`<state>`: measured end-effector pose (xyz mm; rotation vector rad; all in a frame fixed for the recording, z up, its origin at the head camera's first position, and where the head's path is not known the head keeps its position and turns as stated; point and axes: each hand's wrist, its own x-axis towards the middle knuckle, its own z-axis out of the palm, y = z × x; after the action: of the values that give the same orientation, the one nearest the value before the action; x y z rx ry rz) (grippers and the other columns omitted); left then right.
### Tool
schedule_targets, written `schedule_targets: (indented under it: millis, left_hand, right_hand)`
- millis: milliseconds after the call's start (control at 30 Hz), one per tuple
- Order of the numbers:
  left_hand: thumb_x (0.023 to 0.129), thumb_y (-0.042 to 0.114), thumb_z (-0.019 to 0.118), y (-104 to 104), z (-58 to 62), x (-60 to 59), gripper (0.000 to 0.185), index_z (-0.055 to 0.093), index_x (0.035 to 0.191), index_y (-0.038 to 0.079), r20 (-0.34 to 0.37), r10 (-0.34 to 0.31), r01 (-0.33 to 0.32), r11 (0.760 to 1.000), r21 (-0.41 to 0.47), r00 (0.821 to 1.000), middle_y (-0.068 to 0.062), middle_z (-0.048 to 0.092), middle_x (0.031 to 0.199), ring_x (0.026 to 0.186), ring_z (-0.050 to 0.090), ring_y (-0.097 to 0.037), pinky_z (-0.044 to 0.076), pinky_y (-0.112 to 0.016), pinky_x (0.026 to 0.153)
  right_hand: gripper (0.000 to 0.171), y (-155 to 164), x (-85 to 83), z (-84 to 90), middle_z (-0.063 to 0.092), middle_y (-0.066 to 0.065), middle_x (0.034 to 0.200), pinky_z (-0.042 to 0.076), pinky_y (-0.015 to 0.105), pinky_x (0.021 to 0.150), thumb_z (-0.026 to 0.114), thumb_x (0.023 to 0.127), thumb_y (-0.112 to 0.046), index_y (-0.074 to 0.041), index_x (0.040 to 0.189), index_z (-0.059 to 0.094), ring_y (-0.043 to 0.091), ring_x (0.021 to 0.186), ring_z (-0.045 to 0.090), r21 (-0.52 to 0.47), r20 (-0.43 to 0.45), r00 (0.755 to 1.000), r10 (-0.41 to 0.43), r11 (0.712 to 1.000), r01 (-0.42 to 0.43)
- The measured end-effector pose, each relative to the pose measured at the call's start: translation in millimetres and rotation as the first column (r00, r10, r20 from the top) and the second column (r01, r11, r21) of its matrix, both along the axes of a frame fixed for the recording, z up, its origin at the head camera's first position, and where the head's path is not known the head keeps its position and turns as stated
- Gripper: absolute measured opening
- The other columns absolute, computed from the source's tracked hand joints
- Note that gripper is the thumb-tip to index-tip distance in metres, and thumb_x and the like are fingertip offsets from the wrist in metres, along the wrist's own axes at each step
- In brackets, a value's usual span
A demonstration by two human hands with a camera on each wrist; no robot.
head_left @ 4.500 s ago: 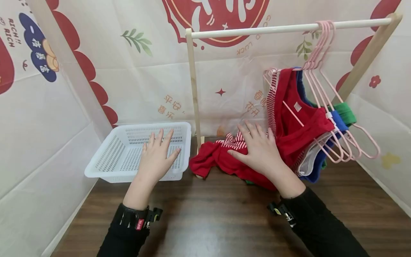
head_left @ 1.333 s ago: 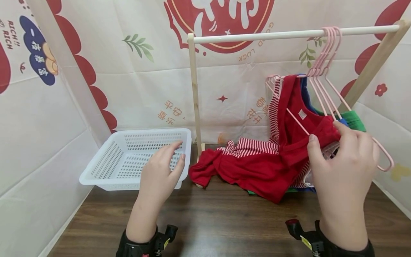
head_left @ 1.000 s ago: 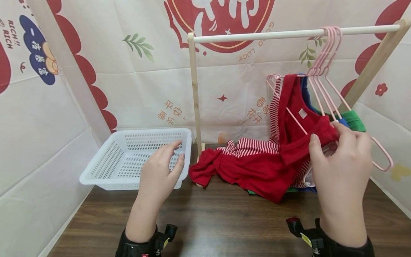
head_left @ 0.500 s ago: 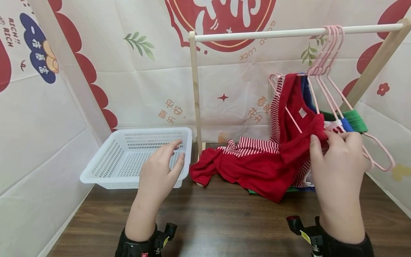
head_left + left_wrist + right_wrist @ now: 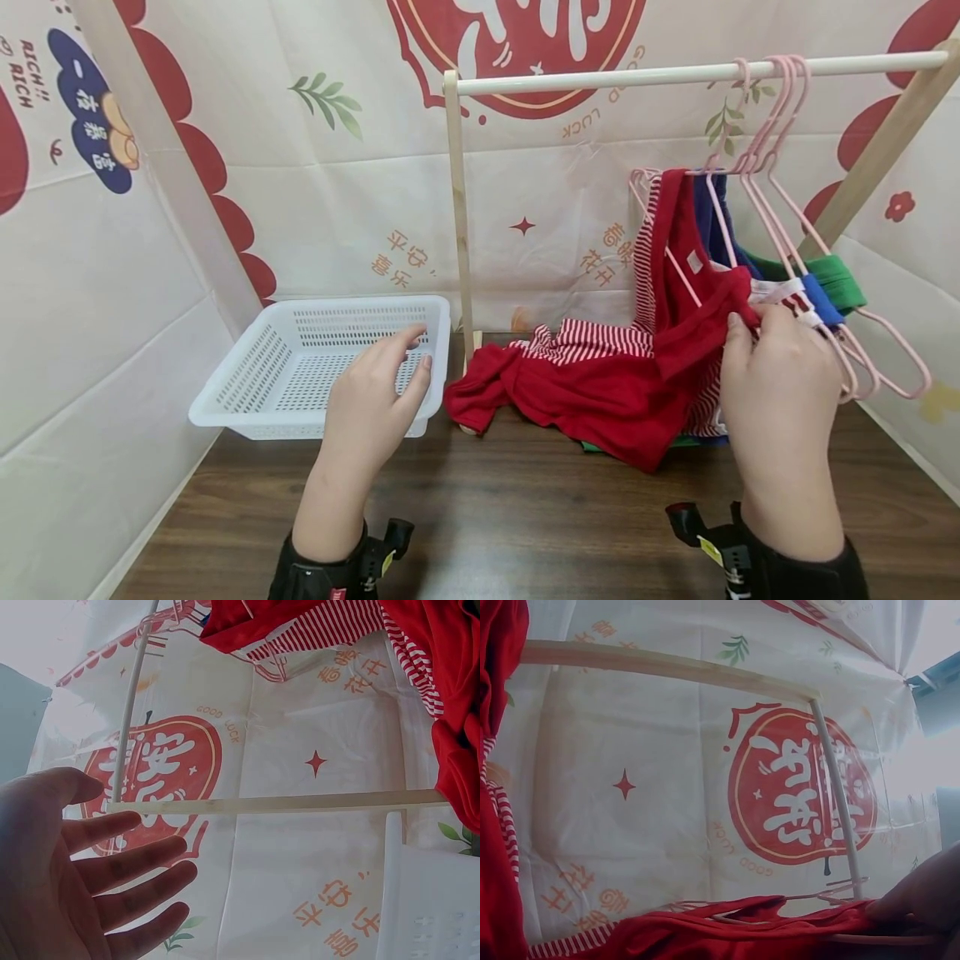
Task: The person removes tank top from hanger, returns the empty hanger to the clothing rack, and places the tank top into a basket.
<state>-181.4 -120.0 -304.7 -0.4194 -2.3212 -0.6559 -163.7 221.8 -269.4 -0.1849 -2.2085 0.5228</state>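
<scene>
On the printed backdrop (image 5: 315, 192) I can read "GOOD LUCK" curving under the big red emblem (image 5: 517, 50), seen upside down from the head camera and clearer in the left wrist view as "GOOD LUCK" (image 5: 219, 722). At the far left of that cloth I make out "RICH!! RICH" (image 5: 22, 62) beside a dark blue badge (image 5: 90, 96) carrying Chinese characters. Orange Chinese characters (image 5: 405, 254) also stand lower on the cloth, though I cannot read them with confidence.

Right hand's fingertips (image 5: 780, 321) hidden among red shirt (image 5: 637, 392) and hangers (image 5: 825, 333); green garment (image 5: 836, 279) mostly covered.
</scene>
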Motion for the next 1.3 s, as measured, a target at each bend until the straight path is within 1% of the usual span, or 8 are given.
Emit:
schedule_targets:
  millis: [200, 333, 567, 800, 867, 933, 1033, 1300]
  left_hand:
    - [0.095, 0.028, 0.061, -1, 0.1, 0.3, 0.037, 0.063, 0.128, 0.012, -0.007, -0.003, 0.003, 1.000, -0.002, 1.000, -0.006, 0.069, 0.115, 0.095, 0.067, -0.021, 0.055, -0.041, 0.076]
    - [0.095, 0.027, 0.060, -1, 0.2, 0.6, 0.036, 0.063, 0.127, 0.012, -0.009, -0.006, 0.006, 1.000, 0.000, 1.000, -0.006, 0.069, 0.113, 0.094, 0.067, -0.021, 0.055, -0.041, 0.076]
    - [0.095, 0.027, 0.060, -1, 0.3, 1.2, 0.036, 0.063, 0.128, 0.012, 0.002, 0.001, -0.001, 1.000, 0.005, 1.000, -0.006, 0.070, 0.110, 0.093, 0.067, -0.021, 0.055, -0.041, 0.075]
    - [0.094, 0.026, 0.060, -3, 0.6, 0.8, 0.036, 0.063, 0.127, 0.012, -0.001, 0.008, -0.008, 1.000, 0.004, 1.000, -0.006, 0.070, 0.109, 0.092, 0.066, -0.022, 0.054, -0.041, 0.076]
    - [0.094, 0.026, 0.060, -3, 0.5, 0.7, 0.036, 0.064, 0.127, 0.012, -0.005, 0.009, -0.009, 1.000, 0.003, 1.000, -0.005, 0.071, 0.109, 0.092, 0.066, -0.021, 0.054, -0.041, 0.076]
    - [0.094, 0.026, 0.060, -3, 0.5, 0.6, 0.035, 0.064, 0.126, 0.012, -0.009, 0.008, -0.008, 1.000, 0.002, 1.000, -0.005, 0.071, 0.108, 0.091, 0.066, -0.021, 0.054, -0.041, 0.075]
    - [0.095, 0.026, 0.060, -3, 0.5, 0.4, 0.035, 0.064, 0.126, 0.011, -0.014, 0.005, -0.005, 1.000, 0.001, 1.000, -0.005, 0.071, 0.108, 0.091, 0.066, -0.021, 0.054, -0.041, 0.075]
    - [0.095, 0.027, 0.060, -4, 0.9, 0.0, 0.036, 0.063, 0.127, 0.011, 0.000, 0.003, -0.003, 1.000, 0.000, 1.000, -0.006, 0.070, 0.109, 0.093, 0.066, -0.022, 0.054, -0.042, 0.076]
  right_hand:
    - [0.038, -1, -0.6, -1.5, 0.062, 0.037, 0.096, 0.042, 0.045, 0.057, 0.055, 0.099, -0.014, 0.016, 0.122, 0.055, 0.049, 0.070, 0.056, -0.006, 0.009, 1.000, 0.012, 1.000, -0.012]
    - [0.037, -3, -2.0, -3.0, 0.062, 0.037, 0.097, 0.042, 0.044, 0.058, 0.055, 0.099, -0.014, 0.015, 0.121, 0.057, 0.049, 0.072, 0.057, -0.014, -0.024, 0.999, 0.025, 1.000, -0.025]
    - [0.037, -7, -5.6, -6.9, 0.062, 0.036, 0.098, 0.048, 0.057, 0.067, 0.052, 0.100, -0.015, 0.016, 0.119, 0.056, 0.051, 0.076, 0.058, -0.026, -0.066, 0.996, 0.061, 0.998, -0.063]
    - [0.037, -8, -6.3, -6.8, 0.063, 0.034, 0.098, 0.049, 0.054, 0.067, 0.052, 0.100, -0.017, 0.014, 0.119, 0.058, 0.048, 0.077, 0.060, -0.023, -0.092, 0.992, 0.084, 0.996, -0.086]
    - [0.036, -7, -6.3, -6.4, 0.064, 0.033, 0.100, 0.051, 0.044, 0.067, 0.053, 0.100, -0.017, 0.013, 0.119, 0.059, 0.047, 0.077, 0.060, -0.023, -0.097, 0.991, 0.094, 0.995, -0.096]
    - [0.036, -5, -7.0, -5.8, 0.064, 0.032, 0.101, 0.049, 0.025, 0.068, 0.055, 0.100, -0.017, 0.013, 0.119, 0.059, 0.045, 0.076, 0.060, -0.022, -0.103, 0.989, 0.109, 0.993, -0.112]
    - [0.034, 0, -9.1, -4.6, 0.065, 0.031, 0.101, 0.028, 0.003, 0.068, 0.057, 0.099, -0.016, 0.012, 0.117, 0.061, 0.044, 0.076, 0.061, -0.018, -0.120, 0.984, 0.134, 0.990, -0.137]
    - [0.035, 15, -14.7, -2.9, 0.066, 0.028, 0.110, 0.026, -0.003, 0.068, 0.059, 0.098, -0.021, 0.008, 0.118, 0.064, 0.044, 0.092, 0.065, -0.091, -0.099, 0.981, 0.170, 0.980, -0.179]
